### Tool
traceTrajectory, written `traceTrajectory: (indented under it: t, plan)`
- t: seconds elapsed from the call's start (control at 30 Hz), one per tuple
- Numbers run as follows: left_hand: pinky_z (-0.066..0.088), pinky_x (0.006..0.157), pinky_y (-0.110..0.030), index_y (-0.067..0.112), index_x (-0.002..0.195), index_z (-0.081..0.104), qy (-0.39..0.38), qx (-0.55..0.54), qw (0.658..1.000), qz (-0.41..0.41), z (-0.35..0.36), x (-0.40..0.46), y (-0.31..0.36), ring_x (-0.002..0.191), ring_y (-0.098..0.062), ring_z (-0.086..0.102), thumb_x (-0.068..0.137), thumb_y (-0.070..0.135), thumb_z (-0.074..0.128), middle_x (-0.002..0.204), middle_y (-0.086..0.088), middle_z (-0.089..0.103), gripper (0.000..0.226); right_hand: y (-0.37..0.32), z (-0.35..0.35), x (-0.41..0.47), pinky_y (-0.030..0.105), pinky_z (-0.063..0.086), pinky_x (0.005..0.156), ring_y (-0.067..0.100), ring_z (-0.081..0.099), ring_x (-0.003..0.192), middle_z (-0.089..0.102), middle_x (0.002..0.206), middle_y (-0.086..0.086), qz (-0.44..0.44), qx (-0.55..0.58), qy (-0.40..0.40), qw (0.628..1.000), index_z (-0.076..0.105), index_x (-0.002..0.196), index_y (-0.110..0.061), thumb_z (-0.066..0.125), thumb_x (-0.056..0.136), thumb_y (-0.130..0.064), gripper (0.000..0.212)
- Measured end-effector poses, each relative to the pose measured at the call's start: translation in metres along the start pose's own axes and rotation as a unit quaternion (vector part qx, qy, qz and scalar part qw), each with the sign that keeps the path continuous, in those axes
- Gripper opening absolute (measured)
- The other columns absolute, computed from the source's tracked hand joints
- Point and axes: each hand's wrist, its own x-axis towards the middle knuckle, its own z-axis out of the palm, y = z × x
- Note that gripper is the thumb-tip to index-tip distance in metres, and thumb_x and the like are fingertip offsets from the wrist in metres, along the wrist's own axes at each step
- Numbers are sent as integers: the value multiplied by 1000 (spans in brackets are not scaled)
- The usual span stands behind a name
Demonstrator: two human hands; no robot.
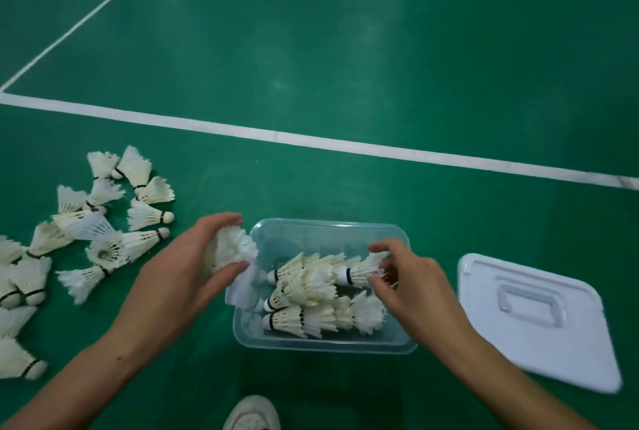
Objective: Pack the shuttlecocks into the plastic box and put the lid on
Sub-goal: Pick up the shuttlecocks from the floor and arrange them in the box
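Shoe: a white shoe (251, 414) peeks in at the bottom edge, on the green floor (345, 49).
Left hand: the left hand (193, 267) is curled around a bunch of shuttlecocks (230, 249), thumb below and fingers on top. It holds them over the left end of the box.
Right hand: the right hand (404, 277) pinches the feather end of a row of shuttlecocks (359, 272) that lies in the box.
Plastic box: the clear plastic box (325, 348) sits on the floor between the two hands. It is open on top.
Shuttlecocks in box: rows of stacked shuttlecocks (304, 305) lie on their sides inside, cork tips pointing left.
Lid: the white lid (539, 322) lies flat on the floor just to the right of the box. It has a handle in the middle.
Loose pile: many more loose shuttlecocks (103, 218) lie scattered on the floor to the left.
Lines: white court lines (311, 141) cross the floor farther away.
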Motion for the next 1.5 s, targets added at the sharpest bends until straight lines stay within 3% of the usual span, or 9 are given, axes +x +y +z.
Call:
traceTrajectory:
  t: [0.13, 0.43, 0.7, 0.8, 0.97, 1.13, 1.27, 1.37, 1.5]
  plan:
    - [60, 80, -38, 44, 144, 42, -33, 22, 998, 52, 21, 14, 19, 106, -3, 67, 77, 53, 81, 129, 32, 62, 78, 7, 18, 10, 39, 58, 82, 15, 72, 92, 76, 104, -11, -15, -30, -20, 999, 55, 133, -33, 71, 96, -28, 40]
    - [60, 84, -40, 45, 146, 40, -68, 75, 987, 123, 54, 25, 29, 112, -6, 69, 74, 58, 84, 131, 32, 64, 85, 0, 54, 24, 28, 52, 76, 9, 64, 90, 74, 101, -7, -12, 37, -93, 995, 52, 133, -29, 72, 96, -24, 42]
    - [61, 81, -40, 46, 151, 33, -100, 90, 979, 156, 72, 32, 34, 109, -7, 68, 74, 58, 84, 130, 29, 64, 93, -3, 57, 24, 38, 55, 92, 13, 64, 105, 70, 117, -5, 18, 66, -137, 988, 46, 141, -30, 70, 97, -30, 51]
    - [61, 79, -40, 42, 151, 35, -100, 110, 975, 164, 74, 35, 35, 108, -9, 69, 73, 58, 84, 129, 26, 66, 94, -1, 33, 19, 31, 50, 101, 3, 56, 118, 60, 131, -13, -11, 76, -81, 994, 53, 137, -31, 67, 97, -41, 43]
    - [60, 70, -35, 36, 146, 48, -82, 133, 975, 160, 81, 38, 42, 96, -13, 73, 66, 51, 90, 119, 18, 73, 91, -20, 22, 12, 28, 54, 90, 1, 61, 106, 68, 106, -21, -35, 168, -82, 982, 69, 109, -36, 64, 94, -56, 25]
    - [57, 66, -33, 31, 142, 53, -76, 142, 974, 162, 87, 42, 47, 89, -17, 75, 67, 49, 90, 108, 9, 77, 86, -23, 25, 10, 20, 53, 82, 3, 67, 94, 71, 92, -16, -43, 222, -70, 972, 70, 100, -26, 68, 98, -27, 3]
    - [60, 71, -33, 31, 148, 49, -93, 159, 971, 154, 86, 43, 47, 98, -17, 75, 67, 54, 90, 117, 8, 76, 94, -11, 17, 8, 25, 57, 79, 6, 69, 89, 72, 88, -14, -30, 214, -41, 976, 70, 99, -24, 69, 98, -20, 4]
    - [61, 77, -34, 32, 148, 48, -99, 174, 966, 164, 84, 45, 46, 108, -14, 73, 69, 57, 88, 131, 10, 71, 92, 3, 6, 7, 18, 57, 72, 4, 70, 83, 72, 84, -15, 6, 191, 9, 982, 70, 95, -26, 73, 96, -18, 8]
    - [59, 65, -31, 44, 139, 52, -165, 212, 943, 195, 89, 50, 43, 102, -12, 73, 67, 60, 88, 142, 10, 62, 83, 16, -5, -1, 19, 58, 71, 3, 70, 83, 73, 86, -18, 21, 132, 50, 990, 70, 94, -31, 76, 94, -23, 10]
